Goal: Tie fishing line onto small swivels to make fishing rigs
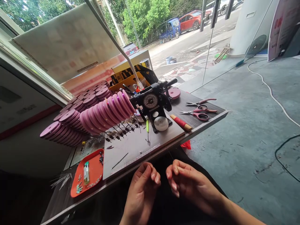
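Both hands are in front of the table's near edge, a small gap apart. My left hand (144, 184) is closed in a pinch, thumb against forefinger, on a thin, barely visible line. A like pinch closes my right hand (185, 178), where a faint strand shows above the fingertips. Beyond them stands a black hand-cranked winder (151, 101) with a round dial. A row of pink spools (107, 112) is mounted on its left side. Small dark clips on wires hang beneath the spools. A green-handled hook tool (147, 128) lies on the grey board (138, 153).
An orange tray (75, 184) with a small tube and tiny parts sits at the left. Stacked pink spools (67, 120) stand behind it. Two pairs of scissors (199, 109) and a red-wrapped stick (181, 122) lie right of the winder. A white disc (161, 123) rests against its base.
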A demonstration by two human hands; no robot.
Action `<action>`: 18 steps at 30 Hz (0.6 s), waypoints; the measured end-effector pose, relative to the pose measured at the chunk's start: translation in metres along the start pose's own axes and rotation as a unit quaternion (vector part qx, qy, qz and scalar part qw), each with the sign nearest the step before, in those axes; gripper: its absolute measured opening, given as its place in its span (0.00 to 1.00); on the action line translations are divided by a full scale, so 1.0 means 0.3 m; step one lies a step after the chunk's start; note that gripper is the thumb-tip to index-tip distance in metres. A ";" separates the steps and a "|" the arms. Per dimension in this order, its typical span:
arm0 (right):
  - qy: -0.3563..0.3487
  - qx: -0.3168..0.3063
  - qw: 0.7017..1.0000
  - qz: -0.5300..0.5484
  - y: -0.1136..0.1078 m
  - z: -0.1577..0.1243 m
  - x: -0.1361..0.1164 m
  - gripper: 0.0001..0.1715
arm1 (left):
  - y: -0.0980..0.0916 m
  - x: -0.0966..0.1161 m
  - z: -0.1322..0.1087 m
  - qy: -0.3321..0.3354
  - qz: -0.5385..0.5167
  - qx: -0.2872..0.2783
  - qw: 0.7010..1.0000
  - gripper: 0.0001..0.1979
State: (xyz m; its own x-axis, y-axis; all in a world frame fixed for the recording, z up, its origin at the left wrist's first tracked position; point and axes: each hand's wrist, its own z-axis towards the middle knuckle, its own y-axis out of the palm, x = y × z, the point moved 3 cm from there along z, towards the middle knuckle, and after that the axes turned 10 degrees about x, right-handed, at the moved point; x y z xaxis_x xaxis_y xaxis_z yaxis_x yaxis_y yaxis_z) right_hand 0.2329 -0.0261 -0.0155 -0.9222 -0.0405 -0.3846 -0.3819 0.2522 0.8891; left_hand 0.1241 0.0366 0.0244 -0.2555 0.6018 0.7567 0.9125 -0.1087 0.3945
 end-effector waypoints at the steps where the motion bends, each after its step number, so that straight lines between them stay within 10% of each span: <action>1: 0.001 0.004 1.000 0.000 0.000 0.001 0.000 0.14 | 0.000 0.000 0.002 0.008 0.004 -0.004 1.000 0.09; 18: -0.031 0.019 0.999 -0.032 -0.016 0.023 -0.005 0.15 | -0.017 -0.001 0.015 0.060 0.050 0.006 0.997 0.10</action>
State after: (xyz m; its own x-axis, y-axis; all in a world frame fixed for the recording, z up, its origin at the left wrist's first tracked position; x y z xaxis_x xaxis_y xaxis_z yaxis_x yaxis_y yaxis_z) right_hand 0.2365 -0.0206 -0.0209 -0.8900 0.0020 -0.4560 -0.4361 0.2880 0.8525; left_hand 0.1209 0.0405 0.0199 -0.1995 0.4891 0.8491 0.9388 -0.1528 0.3086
